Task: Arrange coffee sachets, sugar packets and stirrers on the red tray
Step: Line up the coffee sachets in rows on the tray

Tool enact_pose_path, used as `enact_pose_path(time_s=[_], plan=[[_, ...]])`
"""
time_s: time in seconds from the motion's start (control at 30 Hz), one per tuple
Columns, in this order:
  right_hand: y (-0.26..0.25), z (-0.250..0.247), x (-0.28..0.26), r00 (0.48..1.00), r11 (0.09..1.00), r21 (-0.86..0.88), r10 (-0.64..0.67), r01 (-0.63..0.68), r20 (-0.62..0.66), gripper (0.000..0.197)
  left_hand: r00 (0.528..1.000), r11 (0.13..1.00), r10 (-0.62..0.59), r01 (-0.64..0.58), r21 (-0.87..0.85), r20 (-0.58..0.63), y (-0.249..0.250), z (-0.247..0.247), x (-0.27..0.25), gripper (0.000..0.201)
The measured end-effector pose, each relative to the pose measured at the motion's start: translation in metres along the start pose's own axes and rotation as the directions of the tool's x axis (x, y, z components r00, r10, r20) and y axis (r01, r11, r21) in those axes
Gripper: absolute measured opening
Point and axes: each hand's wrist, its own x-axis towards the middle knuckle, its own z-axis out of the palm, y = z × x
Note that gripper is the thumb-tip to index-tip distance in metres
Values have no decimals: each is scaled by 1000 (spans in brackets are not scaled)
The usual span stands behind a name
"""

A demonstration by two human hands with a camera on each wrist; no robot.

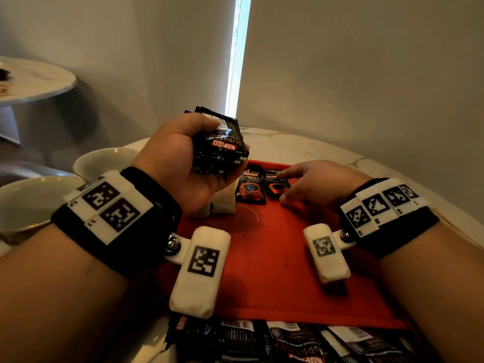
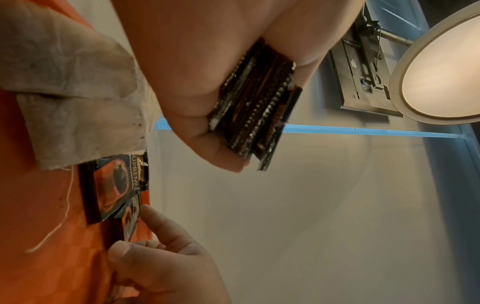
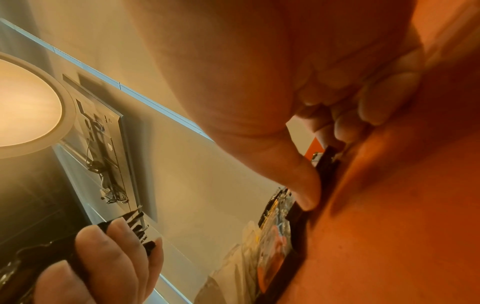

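Observation:
My left hand (image 1: 199,153) is raised over the far left of the red tray (image 1: 262,271) and grips a stack of black coffee sachets (image 1: 225,145), seen edge-on in the left wrist view (image 2: 259,107). One coffee sachet (image 1: 250,188) lies flat at the tray's far edge. Just right of it lies a second sachet (image 1: 273,187), which my right hand (image 1: 286,187) pinches between thumb and curled fingers against the tray (image 3: 402,226). Beige paper packets (image 1: 221,203) lie left of the sachets, partly hidden by my left hand.
A loose pile of black sachets (image 1: 288,341) lies on the marble table just in front of the tray. Two pale bowls (image 1: 104,161) stand at the left. The tray's middle and near half show bare red surface. A wall is close behind the table.

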Motion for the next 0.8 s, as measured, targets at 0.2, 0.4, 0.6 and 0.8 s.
enact_pose_path(time_s=[0.2, 0.4, 0.6, 0.8], plan=[[0, -1, 0, 1000, 991, 130, 11, -13, 13, 64, 1000, 998, -24, 24, 65, -1, -1, -5, 3, 46], [-6, -10, -7, 999, 965, 261, -37, 35, 3, 60, 1000, 995, -31, 31, 99, 1, -4, -4, 5, 16], [-24, -22, -30, 894, 764, 463, -384, 448, -231, 66, 999, 993, -26, 23, 119, 20, -5, -4, 5, 17], [-31, -15, -32, 758, 646, 397, -566, 652, -324, 52, 996, 990, -48, 38, 136, 70, -6, -2, 3, 17]])
